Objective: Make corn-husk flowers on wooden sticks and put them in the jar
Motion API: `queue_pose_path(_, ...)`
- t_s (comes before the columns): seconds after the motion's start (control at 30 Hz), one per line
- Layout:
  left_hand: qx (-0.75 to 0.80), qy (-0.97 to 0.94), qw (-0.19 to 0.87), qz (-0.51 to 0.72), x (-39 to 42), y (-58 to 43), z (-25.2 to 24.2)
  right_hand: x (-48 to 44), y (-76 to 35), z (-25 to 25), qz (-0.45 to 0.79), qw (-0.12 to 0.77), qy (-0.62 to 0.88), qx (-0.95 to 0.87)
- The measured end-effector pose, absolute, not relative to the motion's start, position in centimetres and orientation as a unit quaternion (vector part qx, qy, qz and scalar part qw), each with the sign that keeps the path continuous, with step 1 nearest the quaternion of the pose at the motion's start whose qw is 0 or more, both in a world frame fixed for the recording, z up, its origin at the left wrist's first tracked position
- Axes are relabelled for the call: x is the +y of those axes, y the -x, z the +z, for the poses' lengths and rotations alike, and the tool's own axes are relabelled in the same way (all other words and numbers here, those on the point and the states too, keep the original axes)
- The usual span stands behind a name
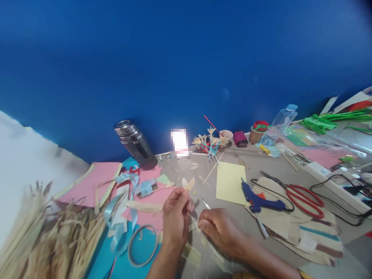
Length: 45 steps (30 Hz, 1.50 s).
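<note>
Near the middle of the table my left hand (177, 207) is closed in a pinch on a pale piece of dried husk (188, 184). Two petal-like tips of the husk stand up above the fingers. Just to the right, my right hand (219, 230) is curled into a fist, its thumb side towards the left hand. A thin metallic tip (205, 202) shows just above it; whether the fist holds this is unclear. A pale, blurred strip (194, 221) runs between the hands, and what the right fingers close around is hidden.
On the right lie a blue glue gun (260, 199), red-handled scissors (303, 197) and a power strip (334, 186). Dried husks (66, 232), a tape roll (142, 246) and blue ribbon (132, 213) lie left. A dark flask (136, 145) and husk flowers (210, 141) stand behind.
</note>
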<state>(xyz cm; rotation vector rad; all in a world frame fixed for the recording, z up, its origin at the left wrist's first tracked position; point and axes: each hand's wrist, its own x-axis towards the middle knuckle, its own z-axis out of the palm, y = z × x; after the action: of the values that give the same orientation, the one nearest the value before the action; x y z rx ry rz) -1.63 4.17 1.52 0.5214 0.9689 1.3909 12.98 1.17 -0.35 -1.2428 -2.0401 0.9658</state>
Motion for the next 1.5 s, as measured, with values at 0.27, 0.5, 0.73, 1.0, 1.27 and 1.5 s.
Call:
queue_pose_path(0.27,0.445,-0.296,0.608,0.587,3.6,1.6,1.1,2.1,-13.0,-0.4,0.477,0.431,0.497,-0.583)
queue_pose_path(0.5,0.460,-0.360,0.598,0.550,2.9,1.0,0.7,3.8,-14.2,1.9,0.538,0.508,0.459,-0.491)
queue_pose_path(0.73,0.443,-0.319,0.630,0.552,2.9,0.5,0.2,3.8,-14.2,1.5,0.520,0.524,0.494,-0.458)
queue_pose_path(1.0,0.427,-0.285,0.659,0.550,2.7,0.2,0.5,3.6,-14.5,0.6,0.571,0.535,0.473,-0.405)
queue_pose_path(1.27,0.437,-0.336,0.655,0.517,2.5,0.2,0.4,3.2,-14.8,0.9,0.562,0.510,0.481,-0.438)
queue_pose_path(1.5,0.448,-0.340,0.643,0.520,2.5,0.2,-0.2,2.8,-15.2,0.5,0.553,0.516,0.473,-0.452)
